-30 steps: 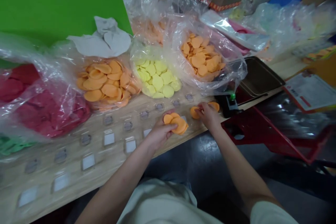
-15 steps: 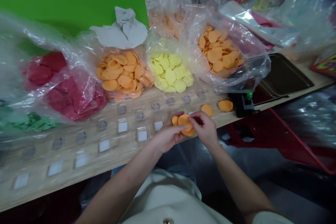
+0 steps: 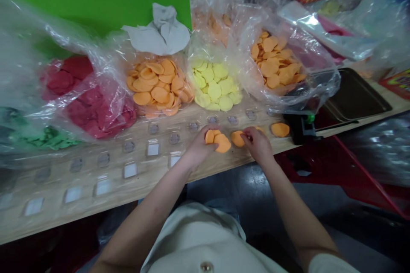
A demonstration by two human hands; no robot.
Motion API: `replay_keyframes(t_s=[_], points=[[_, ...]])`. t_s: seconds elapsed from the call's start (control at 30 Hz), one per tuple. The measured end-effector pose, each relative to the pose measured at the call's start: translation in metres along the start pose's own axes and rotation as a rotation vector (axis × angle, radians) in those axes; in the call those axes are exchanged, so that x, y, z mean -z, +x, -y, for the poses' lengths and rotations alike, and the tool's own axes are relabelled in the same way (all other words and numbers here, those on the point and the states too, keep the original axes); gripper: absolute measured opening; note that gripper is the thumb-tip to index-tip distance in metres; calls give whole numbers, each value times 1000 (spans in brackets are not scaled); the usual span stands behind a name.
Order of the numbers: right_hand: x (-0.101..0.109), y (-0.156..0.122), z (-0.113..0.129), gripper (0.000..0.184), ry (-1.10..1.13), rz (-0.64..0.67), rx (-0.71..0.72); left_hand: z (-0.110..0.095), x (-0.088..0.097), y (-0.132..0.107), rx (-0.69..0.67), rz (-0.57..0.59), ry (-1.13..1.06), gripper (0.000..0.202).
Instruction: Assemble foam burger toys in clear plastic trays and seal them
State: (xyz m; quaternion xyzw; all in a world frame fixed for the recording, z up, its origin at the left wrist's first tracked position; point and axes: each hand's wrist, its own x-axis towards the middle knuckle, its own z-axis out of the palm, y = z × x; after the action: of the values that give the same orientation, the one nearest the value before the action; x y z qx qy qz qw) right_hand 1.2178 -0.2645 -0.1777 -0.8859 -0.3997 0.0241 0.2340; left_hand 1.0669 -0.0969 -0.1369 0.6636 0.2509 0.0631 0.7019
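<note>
Holding two orange discs (image 3: 218,140) in the left hand (image 3: 200,149), right hand (image 3: 258,145) pinched narrow, perhaps on another orange disc (image 3: 237,138), bagged yellow discs (image 3: 214,87) at twelve o'clock

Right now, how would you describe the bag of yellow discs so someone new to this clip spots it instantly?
Find the light wooden board running across the view, with clear plastic bags along its far edge. Just beyond the person's left hand sits a bag of pale yellow discs. It stands out because the bags on either side hold orange discs.
</note>
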Motion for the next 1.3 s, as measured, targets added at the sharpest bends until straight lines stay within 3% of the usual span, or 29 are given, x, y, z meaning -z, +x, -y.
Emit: replay_keyframes(t_s=[0.13,0.23,0.33,0.43,0.5,0.63,0.73,0.83,0.93,1.03,1.17,1.23,1.3], points=[[6,-2,6,17,-256,-12,130,1,-6,12,-169,-22,384,53],[9,-5,19,21,-179,-138,74,5,-11,18,-215,39,480,52],[7,-5,37,25,179,-150,-24,6,-12,21,-225,81,251,46],[1,-2,51,36,648,79,-184,5,-8,20,-155,53,-86,47],[-1,1,56,37,780,156,-257,3,-1,15,-74,33,-237,48],[-7,5,59,32,543,-52,-218,0,25,-5,112,-173,-504,43],[-18,7,58,32,391,49,-103,-4,46,-19,248,-292,-664,38],[-27,9,55,20,163,127,75,-8,57,-28,310,-250,-709,32],[-27,6,59,12,-16,91,185,-5,56,-31,282,-177,-668,31],[-22,-2,76,22,183,19,81,2,45,-32,255,-161,-574,29],[-21,-8,100,33,809,246,-175,13,40,-34,190,-145,-432,29],[-23,-5,103,32,827,149,-273,19,49,-38,125,-260,-363,29],[-28,-1,103,34,682,20,-267,25,67,-44,66,-399,-271,30]])
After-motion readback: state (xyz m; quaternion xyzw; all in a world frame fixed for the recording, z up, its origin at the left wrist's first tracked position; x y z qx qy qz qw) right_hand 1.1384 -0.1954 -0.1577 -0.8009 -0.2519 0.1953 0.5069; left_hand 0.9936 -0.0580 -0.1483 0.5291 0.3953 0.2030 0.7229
